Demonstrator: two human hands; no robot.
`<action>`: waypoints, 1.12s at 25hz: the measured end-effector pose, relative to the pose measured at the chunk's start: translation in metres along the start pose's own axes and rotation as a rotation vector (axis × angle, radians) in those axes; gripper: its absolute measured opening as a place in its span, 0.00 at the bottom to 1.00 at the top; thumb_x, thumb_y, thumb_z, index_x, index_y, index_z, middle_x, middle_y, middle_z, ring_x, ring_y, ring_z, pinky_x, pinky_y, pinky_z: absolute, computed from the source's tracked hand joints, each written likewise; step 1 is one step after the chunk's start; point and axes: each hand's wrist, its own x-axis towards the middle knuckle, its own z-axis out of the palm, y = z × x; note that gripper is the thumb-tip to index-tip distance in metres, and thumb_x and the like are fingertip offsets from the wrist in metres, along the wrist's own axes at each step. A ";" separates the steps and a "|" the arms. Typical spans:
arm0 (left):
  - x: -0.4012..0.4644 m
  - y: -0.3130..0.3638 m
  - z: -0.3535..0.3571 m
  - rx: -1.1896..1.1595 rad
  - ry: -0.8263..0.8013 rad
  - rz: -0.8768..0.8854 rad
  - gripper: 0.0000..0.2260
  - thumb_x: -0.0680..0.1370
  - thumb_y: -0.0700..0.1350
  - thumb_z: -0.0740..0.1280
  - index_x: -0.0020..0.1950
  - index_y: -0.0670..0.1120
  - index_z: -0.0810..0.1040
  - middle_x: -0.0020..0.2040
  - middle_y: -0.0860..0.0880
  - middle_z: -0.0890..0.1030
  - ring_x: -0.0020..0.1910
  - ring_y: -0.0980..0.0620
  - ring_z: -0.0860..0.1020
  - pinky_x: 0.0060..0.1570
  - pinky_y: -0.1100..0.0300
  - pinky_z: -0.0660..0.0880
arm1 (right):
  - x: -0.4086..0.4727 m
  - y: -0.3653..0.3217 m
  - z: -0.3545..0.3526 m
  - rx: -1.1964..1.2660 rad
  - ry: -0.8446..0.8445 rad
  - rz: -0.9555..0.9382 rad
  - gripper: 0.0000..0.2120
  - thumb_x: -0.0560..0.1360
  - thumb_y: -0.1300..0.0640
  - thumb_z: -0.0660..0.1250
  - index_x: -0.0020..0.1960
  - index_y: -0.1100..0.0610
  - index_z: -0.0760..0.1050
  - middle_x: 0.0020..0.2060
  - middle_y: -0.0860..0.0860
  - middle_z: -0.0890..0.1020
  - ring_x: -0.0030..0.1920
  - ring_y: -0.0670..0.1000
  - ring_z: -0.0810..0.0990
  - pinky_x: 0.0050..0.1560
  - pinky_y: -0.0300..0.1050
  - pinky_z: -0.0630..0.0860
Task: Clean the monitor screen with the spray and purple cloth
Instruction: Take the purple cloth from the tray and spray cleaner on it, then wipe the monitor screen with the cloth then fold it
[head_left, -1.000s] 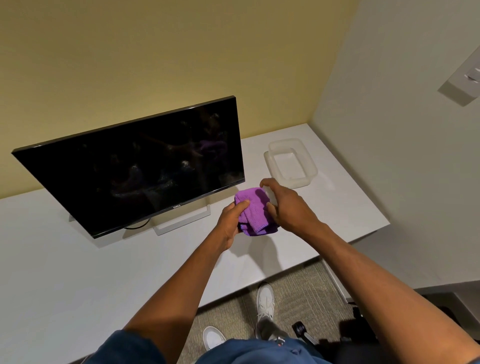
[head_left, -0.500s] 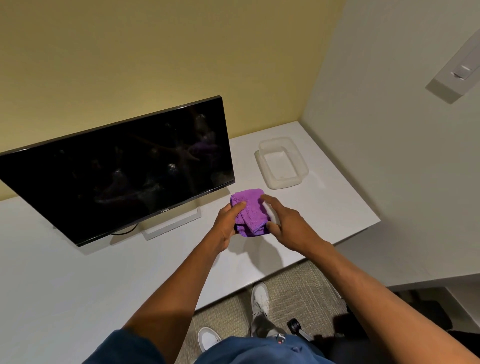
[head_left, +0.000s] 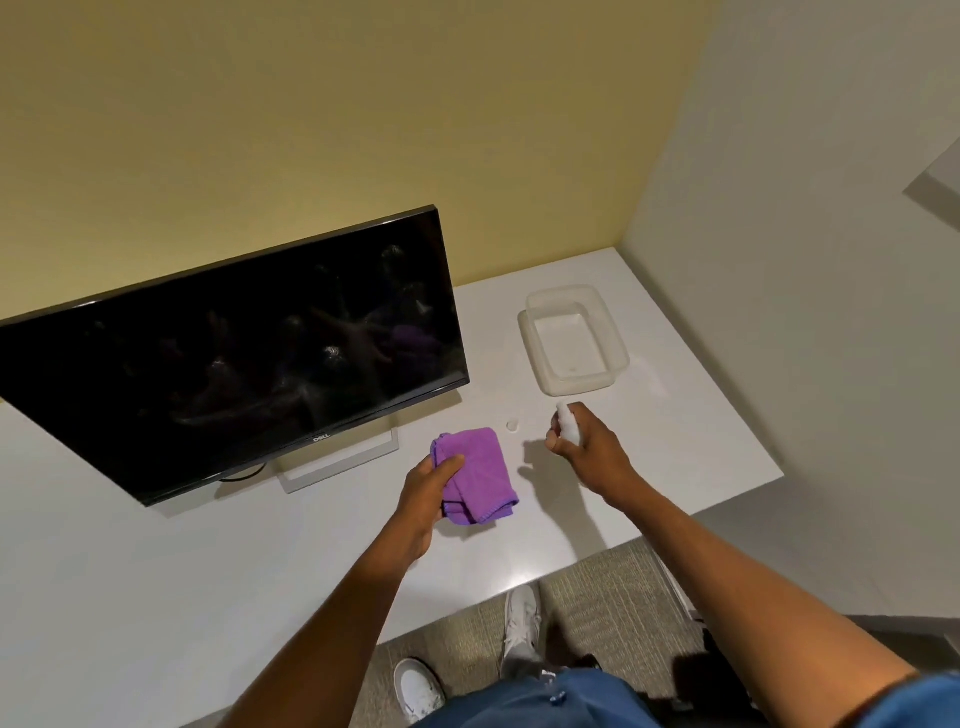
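A black monitor (head_left: 234, 353) stands on the white desk (head_left: 130, 597), its dark screen showing smears and reflections. My left hand (head_left: 428, 493) holds a folded purple cloth (head_left: 480, 475) just above the desk, in front of the monitor's right corner. My right hand (head_left: 587, 449) is to the right of the cloth, closed around a small white spray bottle (head_left: 566, 423) whose top pokes out above my fingers. A small white cap (head_left: 513, 425) lies on the desk between the cloth and the bottle.
An empty translucent plastic tub (head_left: 574, 338) sits at the back right of the desk, just beyond my right hand. The monitor's white stand (head_left: 337, 465) and a black cable (head_left: 239, 475) are under the screen. Walls close off the back and right. My feet stand below the desk edge.
My two hands were together on the cloth; now my right hand has pulled away to the right with the spray bottle, and the left hand alone keeps the cloth.
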 end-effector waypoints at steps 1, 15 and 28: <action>0.000 -0.004 -0.002 -0.003 -0.001 -0.002 0.18 0.79 0.49 0.66 0.68 0.48 0.73 0.58 0.43 0.82 0.53 0.46 0.82 0.41 0.59 0.80 | 0.007 0.004 0.002 0.021 0.001 0.007 0.06 0.75 0.57 0.71 0.46 0.52 0.74 0.44 0.45 0.82 0.45 0.46 0.79 0.46 0.45 0.72; 0.019 -0.015 0.016 -0.088 0.187 -0.024 0.20 0.80 0.49 0.65 0.69 0.44 0.70 0.61 0.41 0.78 0.60 0.40 0.77 0.58 0.43 0.77 | 0.089 0.045 0.012 0.075 0.004 0.068 0.07 0.72 0.67 0.73 0.50 0.61 0.83 0.46 0.45 0.83 0.45 0.36 0.80 0.41 0.18 0.67; 0.030 -0.007 0.023 -0.095 0.180 -0.024 0.16 0.79 0.49 0.64 0.66 0.48 0.72 0.58 0.44 0.79 0.55 0.44 0.79 0.44 0.56 0.80 | 0.102 0.052 0.001 -0.030 -0.062 0.083 0.14 0.71 0.62 0.74 0.56 0.54 0.82 0.50 0.41 0.84 0.55 0.46 0.81 0.59 0.39 0.72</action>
